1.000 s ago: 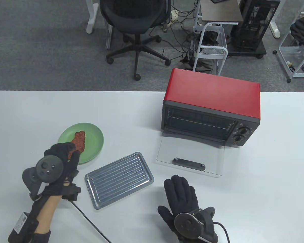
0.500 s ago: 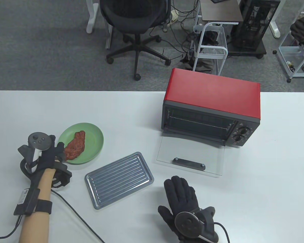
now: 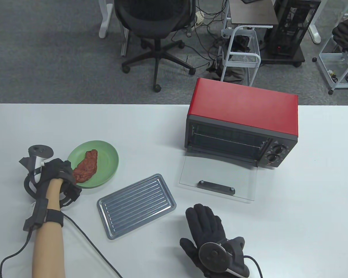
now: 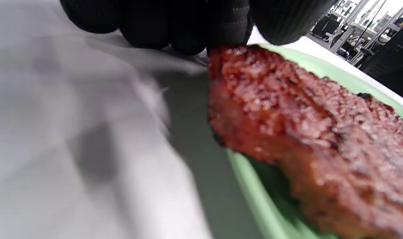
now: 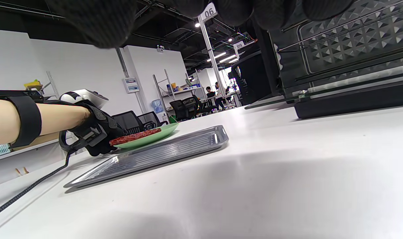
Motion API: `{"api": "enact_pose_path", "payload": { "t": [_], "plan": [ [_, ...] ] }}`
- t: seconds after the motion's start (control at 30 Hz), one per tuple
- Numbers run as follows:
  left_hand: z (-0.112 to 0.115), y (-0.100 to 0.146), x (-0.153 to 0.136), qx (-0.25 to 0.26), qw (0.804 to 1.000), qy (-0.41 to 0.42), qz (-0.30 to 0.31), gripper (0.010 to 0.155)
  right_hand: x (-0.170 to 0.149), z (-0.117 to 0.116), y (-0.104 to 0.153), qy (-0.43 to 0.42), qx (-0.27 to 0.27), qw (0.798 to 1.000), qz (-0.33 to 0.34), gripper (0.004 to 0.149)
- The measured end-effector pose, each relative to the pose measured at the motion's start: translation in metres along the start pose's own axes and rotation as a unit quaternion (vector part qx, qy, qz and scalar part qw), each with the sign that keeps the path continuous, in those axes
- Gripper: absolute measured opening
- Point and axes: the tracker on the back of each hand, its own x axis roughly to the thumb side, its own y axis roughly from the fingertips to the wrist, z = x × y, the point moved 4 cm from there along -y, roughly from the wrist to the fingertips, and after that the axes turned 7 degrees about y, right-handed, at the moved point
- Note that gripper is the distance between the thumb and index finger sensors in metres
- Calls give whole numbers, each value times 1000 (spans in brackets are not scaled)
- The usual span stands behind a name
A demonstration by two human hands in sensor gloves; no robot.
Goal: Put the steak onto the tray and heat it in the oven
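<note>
In the table view the steak point(image 3: 86, 167) lies on the green plate point(image 3: 107, 162) at the left of the frame, its lower end reaching past the plate's lower-left rim. The left hand point(image 3: 58, 175) sits at that rim; in the left wrist view the gloved fingers point(image 4: 188, 23) curl down from the top edge onto the near end of the steak, pinching it, with that end raised a little above the plate edge. The metal tray point(image 3: 136, 205) lies bare on the white table point(image 3: 162, 133) just right of and below the plate, set at a slant. The right hand point(image 3: 206, 228) rests flat on the table at the bottom centre of the frame, below and right of the tray, its fingers straight, close together and holding nothing. The red oven point(image 3: 243, 115) stands in the right half of the frame with its glass door point(image 3: 217, 176) folded down flat onto the table toward the bottom of the frame and its two knobs point(image 3: 277, 153) at the lower right of its front. From the right wrist view the tray shows in front of the plate, with the left hand at the plate's left.
</note>
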Motion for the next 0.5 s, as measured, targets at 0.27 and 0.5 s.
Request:
{"api": "enact_pose_path", "payload": {
  "t": [0.27, 0.5],
  "plan": [
    [5, 1, 7, 14, 1000, -16, -5, 54, 0, 1, 1, -2, -3, 1000, 0, 87],
    [7, 3, 6, 34, 999, -19, -12, 46, -1, 1, 2, -3, -3, 1000, -1, 87]
  ]
}}
